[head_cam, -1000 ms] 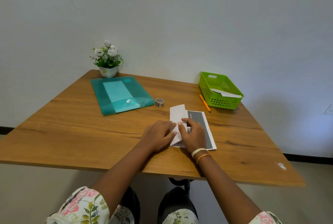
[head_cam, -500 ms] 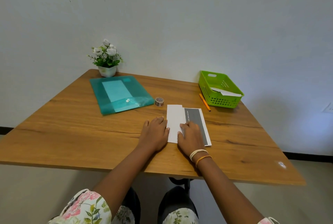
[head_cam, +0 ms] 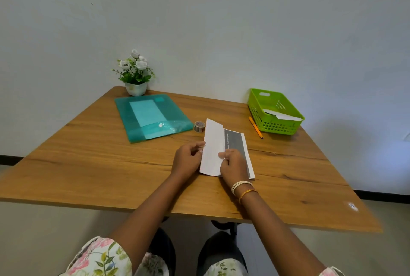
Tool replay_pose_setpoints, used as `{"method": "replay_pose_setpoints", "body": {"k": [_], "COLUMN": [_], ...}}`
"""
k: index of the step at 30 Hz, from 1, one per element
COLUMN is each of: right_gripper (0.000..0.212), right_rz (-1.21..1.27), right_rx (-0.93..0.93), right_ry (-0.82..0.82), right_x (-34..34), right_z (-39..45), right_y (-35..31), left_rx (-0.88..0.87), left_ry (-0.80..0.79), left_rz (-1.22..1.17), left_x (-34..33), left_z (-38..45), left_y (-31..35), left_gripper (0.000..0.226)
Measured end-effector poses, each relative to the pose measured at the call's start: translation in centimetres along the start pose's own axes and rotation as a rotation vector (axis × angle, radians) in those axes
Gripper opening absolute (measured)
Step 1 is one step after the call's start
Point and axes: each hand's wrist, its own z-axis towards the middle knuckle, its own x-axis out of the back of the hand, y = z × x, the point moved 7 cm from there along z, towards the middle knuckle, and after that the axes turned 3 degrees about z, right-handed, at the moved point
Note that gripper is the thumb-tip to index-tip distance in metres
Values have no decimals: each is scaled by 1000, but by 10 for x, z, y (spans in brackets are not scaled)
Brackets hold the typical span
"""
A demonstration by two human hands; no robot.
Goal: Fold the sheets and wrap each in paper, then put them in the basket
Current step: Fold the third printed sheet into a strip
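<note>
**Inspector:** Your sheet point(head_cam: 236, 144), printed with a dark panel, lies flat near the middle of the worktop point(head_cam: 93, 164), a little toward the right edge. The white paper point(head_cam: 211, 149) is laid over its left part, with the paper's left edge raised off the surface.

**Operator:** And my hands?

**Inspector:** Your left hand point(head_cam: 187, 161) has its fingers closed narrowly on the paper's left edge. Your right hand point(head_cam: 231, 165) rests on top where paper meets sheet, its fingers curled down and pressing rather than gripping.

**Operator:** How far along am I?

**Inspector:** In my judgement, mid-wrap on this piece. The sheet looks folded to a narrow strip, but its dark right part remains uncovered, so the wrap is not closed. The basket point(head_cam: 257, 107) at the far right corner already holds something white point(head_cam: 282, 116); I take it for a finished bundle, though I cannot confirm that.

**Operator:** What is left?

**Inspector:** Close the paper round the sheet, probably fix it with the tape point(head_cam: 199, 126) just beyond the paper's far end, then carry it to the basket. The teal folder point(head_cam: 153, 118) toward the far left corner may hold more sheets; I cannot tell how many.
</note>
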Motion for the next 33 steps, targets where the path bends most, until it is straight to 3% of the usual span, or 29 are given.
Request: {"method": "replay_pose_setpoints", "body": {"k": [5,8,11,16,23,29,33], "right_gripper": [23,42,60,46,52,46,45], "right_rz": [-140,-16,109,80,197,-51,-272], "right_rx": [77,22,-74,-156,-331,-319,-233], "right_ry": [-46,-105,-115,-53,-92,-277,-316], "right_x": [0,0,3,15,29,30,25], "right_z": [-1,-2,1,8,21,29,37], "right_y": [-7,-9,-9,-5,18,33,30], "left_rx": [-18,-79,-186,-283,-295,-341,-348], "left_ry": [-2,-112,-226,-295,-284,-258,-267], "left_rz": [-55,-58,116,346,508,529,640], "left_x": [2,-5,-16,-25,-30,-29,-33], "left_z": [-1,-4,-10,-14,-15,-17,-15], "left_y": [3,6,11,14,12,16,13], "left_gripper": [36,47,50,46,48,49,50]}}
